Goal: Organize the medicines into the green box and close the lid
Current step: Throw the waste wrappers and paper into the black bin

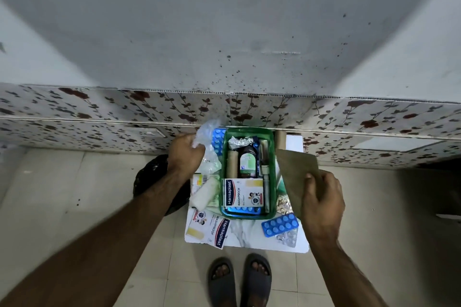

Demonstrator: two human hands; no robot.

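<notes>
The green box (272, 182) stands open on a small white table (249, 234). Inside lie a dark syrup bottle (247, 162), a Hansaplast plaster box (243, 193), a tan bandage roll (232, 166) and a blue pill strip. My left hand (185, 154) is left of the box, shut on a clear plastic bag (205, 133). My right hand (321, 200) is right of the box, gripping a brown paper envelope (295, 172). On the table lie a second Hansaplast box (208, 228), a blue blister strip (280, 225), a silver foil strip (288, 237) and a white gauze roll (204, 194).
A flower-patterned tiled ledge (99, 112) runs along the wall right behind the table. A black bag (152, 177) sits on the floor under my left forearm. My feet in dark sandals (239, 279) stand at the table's front edge. Another blue strip (218, 141) lies left of the box.
</notes>
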